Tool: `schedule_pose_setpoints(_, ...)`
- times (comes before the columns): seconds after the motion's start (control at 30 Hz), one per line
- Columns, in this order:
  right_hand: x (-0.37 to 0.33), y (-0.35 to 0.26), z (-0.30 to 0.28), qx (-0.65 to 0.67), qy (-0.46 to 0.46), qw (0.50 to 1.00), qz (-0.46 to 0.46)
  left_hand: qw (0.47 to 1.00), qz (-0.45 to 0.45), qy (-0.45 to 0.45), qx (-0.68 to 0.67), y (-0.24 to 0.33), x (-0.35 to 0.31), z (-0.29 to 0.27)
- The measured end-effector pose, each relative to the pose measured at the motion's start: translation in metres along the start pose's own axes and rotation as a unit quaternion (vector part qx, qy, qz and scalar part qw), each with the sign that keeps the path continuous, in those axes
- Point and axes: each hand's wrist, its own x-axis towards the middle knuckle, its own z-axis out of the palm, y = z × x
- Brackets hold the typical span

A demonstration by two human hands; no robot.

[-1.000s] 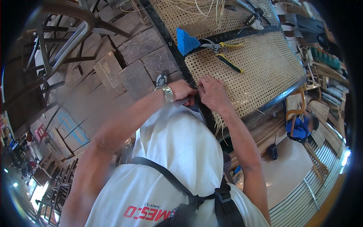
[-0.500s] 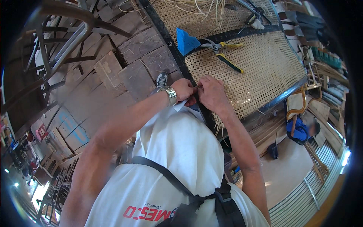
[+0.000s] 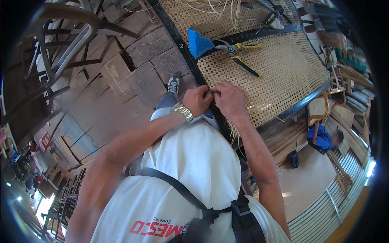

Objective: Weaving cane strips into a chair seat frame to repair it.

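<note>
A woven cane panel point(image 3: 279, 73) in a dark frame point(image 3: 190, 60) lies in front of me. My left hand point(image 3: 197, 101), with a metal watch point(image 3: 183, 111) on the wrist, and my right hand point(image 3: 229, 99) meet at the panel's near left edge. The fingertips of both pinch something thin at the frame, probably a cane strand; it is too small to see clearly. Loose strand ends point(image 3: 235, 129) hang below the edge under my right hand.
Yellow-handled pliers point(image 3: 239, 56) and a blue wedge point(image 3: 198, 42) lie on the panel. A second cane panel point(image 3: 210, 16) with loose strands sits beyond. Wooden floor boards point(image 3: 133, 77) and chair frames point(image 3: 60, 44) are at left; a person in blue point(image 3: 322, 137) is at right.
Both hands stay at the same spot on the panel edge; the fingers have only shifted slightly closer together.
</note>
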Motion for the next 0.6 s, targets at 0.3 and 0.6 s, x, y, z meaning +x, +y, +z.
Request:
schedule_pose_setpoints(0.3, -0.002, -0.001, 0.004, -0.058, 0.047, 0.996, -0.057, 0.998, -0.062, 0.024, -0.024, -0.002, -0.003, -0.018)
schedule_pose_setpoints(0.6, 0.004, -0.007, -0.006, -0.081, -0.027, 0.996, -0.016, 0.998, 0.057, -0.006, 0.028, -0.001, 0.014, -0.008)
